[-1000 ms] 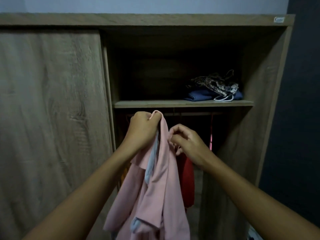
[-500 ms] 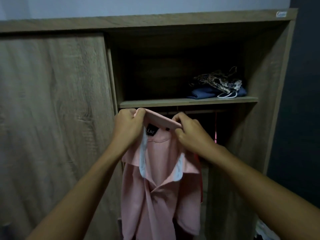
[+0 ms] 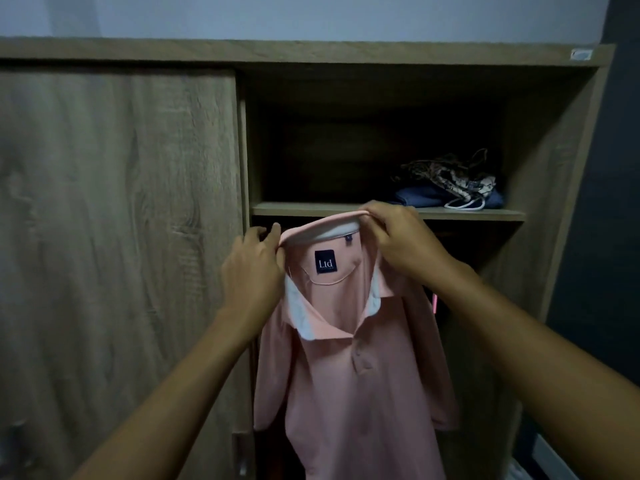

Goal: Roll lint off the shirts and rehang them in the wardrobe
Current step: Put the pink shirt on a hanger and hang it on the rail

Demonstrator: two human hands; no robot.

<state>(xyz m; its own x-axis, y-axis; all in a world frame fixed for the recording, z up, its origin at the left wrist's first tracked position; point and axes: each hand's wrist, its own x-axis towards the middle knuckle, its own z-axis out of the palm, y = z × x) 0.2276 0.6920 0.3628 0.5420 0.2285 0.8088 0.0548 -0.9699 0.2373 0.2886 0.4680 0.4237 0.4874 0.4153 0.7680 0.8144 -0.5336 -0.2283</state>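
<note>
Head view, looking forward into a wooden wardrobe (image 3: pixel 415 60). Its sliding door (image 3: pixel 117 237) covers the left half and the right half stands open. Both bare arms reach forward and hold a pink polo shirt (image 3: pixel 353 375) up in front of the open side, just below the shelf (image 3: pixel 311 210).

The left hand (image 3: pixel 252 268) has its fingers curled and pinches the left end of the collar (image 3: pixel 322 226) between thumb and fingers. The right hand (image 3: pixel 398 237) curls over the collar's top edge further right and grips it there. The shirt hangs from these two holds, its buttoned front towards the camera and a dark label (image 3: pixel 325 261) reading "Ltd" showing inside the neck.

A second ago the shirt hung bunched in folds from the left hand, with the right hand only picking at it. The hands have since drawn apart, so the collar is now stretched between them and the body hangs flat and straight.

That suggests the shirt has been sorted the right way round, ready to take a hanger or be looked over. No hanger or lint roller is in sight, and whether the lint has been rolled off cannot be told.

Folded clothes (image 3: pixel 446 190) lie on the shelf at the right. The hanging space below is dark, with a pink sliver (image 3: pixel 434 303) beside the shirt.
</note>
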